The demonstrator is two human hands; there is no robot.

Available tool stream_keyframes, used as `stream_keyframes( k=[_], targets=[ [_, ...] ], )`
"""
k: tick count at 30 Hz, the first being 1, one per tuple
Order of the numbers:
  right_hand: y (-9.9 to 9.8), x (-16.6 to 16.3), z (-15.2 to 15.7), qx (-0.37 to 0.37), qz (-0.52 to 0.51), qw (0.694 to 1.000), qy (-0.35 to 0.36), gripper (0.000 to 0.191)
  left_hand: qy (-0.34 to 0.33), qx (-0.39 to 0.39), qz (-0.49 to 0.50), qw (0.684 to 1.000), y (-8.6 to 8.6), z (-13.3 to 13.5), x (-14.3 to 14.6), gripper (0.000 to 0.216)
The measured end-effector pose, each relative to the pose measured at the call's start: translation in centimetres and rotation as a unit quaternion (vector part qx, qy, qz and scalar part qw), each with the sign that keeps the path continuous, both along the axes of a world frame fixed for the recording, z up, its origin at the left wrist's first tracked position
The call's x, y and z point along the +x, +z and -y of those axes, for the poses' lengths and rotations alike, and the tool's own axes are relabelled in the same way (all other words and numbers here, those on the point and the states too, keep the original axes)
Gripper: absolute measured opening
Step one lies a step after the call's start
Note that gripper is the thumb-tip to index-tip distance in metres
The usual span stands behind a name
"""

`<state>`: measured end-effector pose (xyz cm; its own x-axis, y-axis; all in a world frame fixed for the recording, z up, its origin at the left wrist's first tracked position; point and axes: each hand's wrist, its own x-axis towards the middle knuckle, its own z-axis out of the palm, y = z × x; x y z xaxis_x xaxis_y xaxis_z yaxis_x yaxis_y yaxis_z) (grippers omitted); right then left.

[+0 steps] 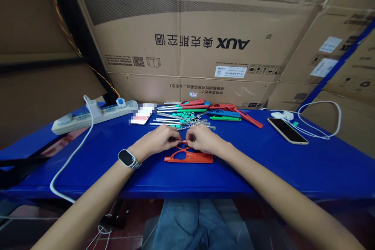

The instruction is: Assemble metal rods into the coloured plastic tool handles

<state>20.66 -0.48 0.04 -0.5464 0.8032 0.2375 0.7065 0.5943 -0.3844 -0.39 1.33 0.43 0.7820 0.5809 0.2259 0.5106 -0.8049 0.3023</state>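
Note:
In the head view, my left hand and my right hand meet over the blue table, fingers pinched together. Between the fingertips is a red lighter casing half with a looped trigger opening; my fingers hide much of it. Any smaller part inside the pinch is too small to make out. Closer to me, a second red-orange casing half lies on the table, apart from both hands. Just beyond my fingers lie several metal lighter tubes and small green parts.
Red, blue and green lighter casings lie at the back. A phone with a white cable is on the right. On the left are a power strip and a white printed packet. A cardboard wall stands behind.

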Motion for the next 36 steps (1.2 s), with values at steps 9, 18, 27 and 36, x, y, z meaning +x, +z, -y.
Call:
stream_keyframes(
  k=[9, 18, 27, 36],
  targets=[
    [0.9, 0.3, -0.2, -0.091, -0.022, 0.996, 0.002, 0.013, 0.007, -0.075, 0.026, 0.997, 0.4, -0.2, 0.1, 0.016],
    [1.0, 0.4, -0.1, -0.096, 0.001, 0.995, -0.026, 0.014, 0.011, -0.112, 0.056, 0.992, 0.3, 0.0, 0.1, 0.016],
    [1.7, 0.2, 0.1, -0.058, 0.061, 0.996, -0.032, 0.012, 0.020, -0.070, 0.015, 0.997, -0.2, -0.5, 0.3, 0.013],
    [1.6, 0.3, 0.3, -0.007, 0.126, 0.992, 0.005, 0.014, 0.012, -0.016, 0.022, 1.000, -0.8, 0.0, -0.1, 0.016]
  ],
)
